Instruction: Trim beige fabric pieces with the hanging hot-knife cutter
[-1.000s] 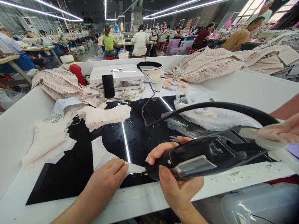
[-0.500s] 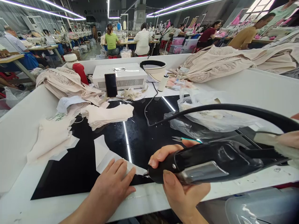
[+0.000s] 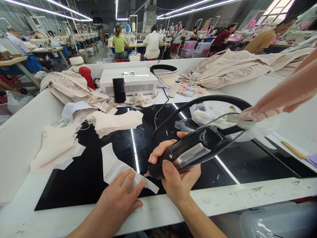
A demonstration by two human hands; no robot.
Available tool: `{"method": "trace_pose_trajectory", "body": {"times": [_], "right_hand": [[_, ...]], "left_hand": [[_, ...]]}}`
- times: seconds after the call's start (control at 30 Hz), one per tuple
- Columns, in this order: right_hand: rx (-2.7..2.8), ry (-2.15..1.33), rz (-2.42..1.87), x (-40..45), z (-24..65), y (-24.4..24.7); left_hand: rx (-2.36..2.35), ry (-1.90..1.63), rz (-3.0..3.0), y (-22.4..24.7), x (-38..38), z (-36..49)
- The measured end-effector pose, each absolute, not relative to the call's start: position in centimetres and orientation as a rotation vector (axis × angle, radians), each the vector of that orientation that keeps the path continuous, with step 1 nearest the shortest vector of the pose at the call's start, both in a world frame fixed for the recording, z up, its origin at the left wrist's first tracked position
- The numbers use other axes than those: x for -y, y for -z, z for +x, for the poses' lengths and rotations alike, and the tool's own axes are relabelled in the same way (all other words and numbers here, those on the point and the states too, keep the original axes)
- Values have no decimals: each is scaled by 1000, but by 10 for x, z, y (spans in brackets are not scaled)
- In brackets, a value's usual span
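Observation:
My left hand [image 3: 122, 195] lies with fingers spread over a white fabric piece [image 3: 112, 162], pressing it on the black glass surface [image 3: 76, 185]. Wrapped round a black handheld tool [image 3: 193, 153], my right hand [image 3: 177, 175] keeps its metal tip at the upper edge of the fabric, just right of my left fingers. A narrow end of the piece sticks out below the tip. From the right, another person's hand [image 3: 260, 112] reaches over beside the tool's cable end, with pale, filmy material at its fingers.
A stack of pale cut pieces [image 3: 116, 121] lies behind my hands. Further back stand a white box [image 3: 128, 81], a phone [image 3: 119, 90] and a white bottle [image 3: 174, 88]. Right are a plastic bag [image 3: 210, 112] and a yellow pen [image 3: 293, 149]. A black cable [image 3: 213, 98] arches over the surface.
My right hand and the tool have moved left and slightly up along the fabric's edge. The other person's hand has come further into view from the right. My left hand has barely moved.

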State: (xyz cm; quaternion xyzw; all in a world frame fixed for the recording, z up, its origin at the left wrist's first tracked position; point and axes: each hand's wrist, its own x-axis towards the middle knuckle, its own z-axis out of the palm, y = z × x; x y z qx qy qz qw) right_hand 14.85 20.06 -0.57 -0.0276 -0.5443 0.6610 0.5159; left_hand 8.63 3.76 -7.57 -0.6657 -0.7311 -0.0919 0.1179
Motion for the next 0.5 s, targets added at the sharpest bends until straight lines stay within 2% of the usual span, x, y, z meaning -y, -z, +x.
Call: {"method": "trace_pose_trajectory", "body": {"times": [0.5], "right_hand": [[1333,-1598,-91,-199,146,6]], "left_hand": [[2164,355,-1980,69,-37,84]]}}
